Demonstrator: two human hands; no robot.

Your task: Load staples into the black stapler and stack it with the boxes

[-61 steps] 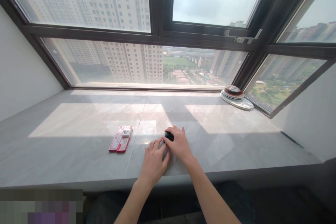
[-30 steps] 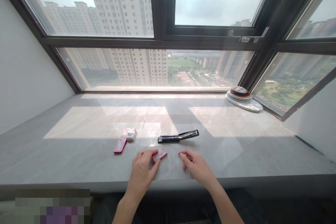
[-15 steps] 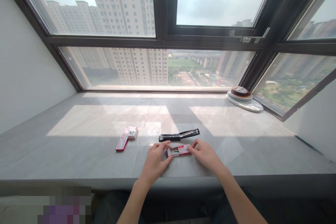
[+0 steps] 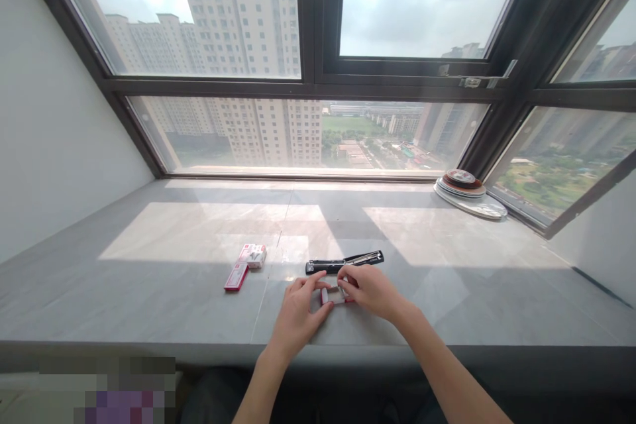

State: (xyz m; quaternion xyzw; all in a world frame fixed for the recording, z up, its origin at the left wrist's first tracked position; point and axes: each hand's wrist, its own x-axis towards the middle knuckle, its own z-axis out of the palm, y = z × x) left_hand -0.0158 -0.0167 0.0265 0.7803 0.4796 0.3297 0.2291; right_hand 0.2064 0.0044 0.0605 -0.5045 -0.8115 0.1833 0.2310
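Note:
A small red and white staple box (image 4: 334, 296) lies on the grey stone window ledge (image 4: 149, 291), held between both my hands. My left hand (image 4: 298, 315) pinches its left end with thumb and fingers. My right hand (image 4: 370, 288) has its fingers curled over the box's right end. Just beyond the hands lies a black stapler (image 4: 344, 261), swung open flat. Two more red and white staple boxes sit to the left, one (image 4: 236, 276) nearer and one (image 4: 253, 255) behind it.
A stack of round plates (image 4: 467, 193) sits at the back right corner by the window frame. Sunlit patches cross the ledge. Its front edge runs just under my wrists. White walls close both ends.
Two seconds ago both hands were on the stapler; it now lies open on the ledge. My left hand fetched a staple box, and both hands have closed tighter round it.

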